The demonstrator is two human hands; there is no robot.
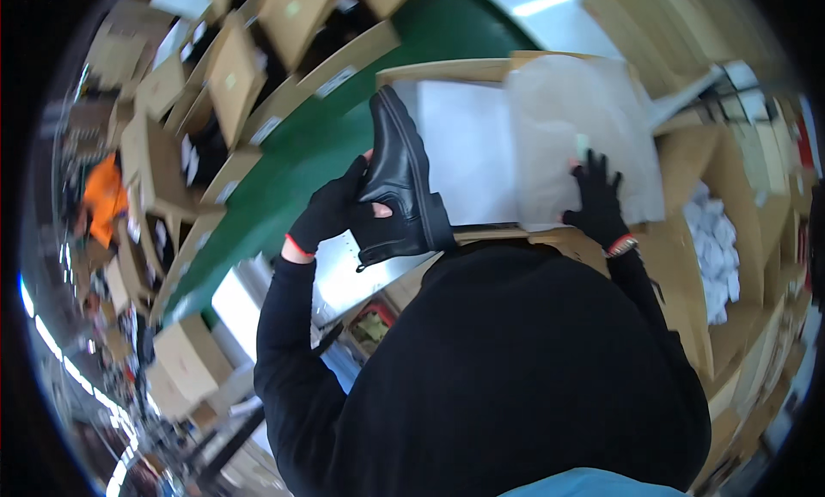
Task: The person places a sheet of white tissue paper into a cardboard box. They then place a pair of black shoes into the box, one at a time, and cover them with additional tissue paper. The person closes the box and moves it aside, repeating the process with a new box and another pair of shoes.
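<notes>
One black boot (397, 166) is filling the left hand's (333, 207) grip, seemingly not yet boxed, while the right hand (598, 201), spread wide, is resting over already-laid tissue paper (546, 110).

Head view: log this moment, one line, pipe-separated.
left hand: holds black boot | right hand: spread over translucent paper | carton: open, white paper showing

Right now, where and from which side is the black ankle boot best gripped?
Probably around the ankle of the black ankle boot, coming from the person's left. The sole faces right and the toe points away from the person, leaving the bend between foot and shaft open to a wrapping grasp. The left hand holds it about there, thumb against the visible side.
</notes>
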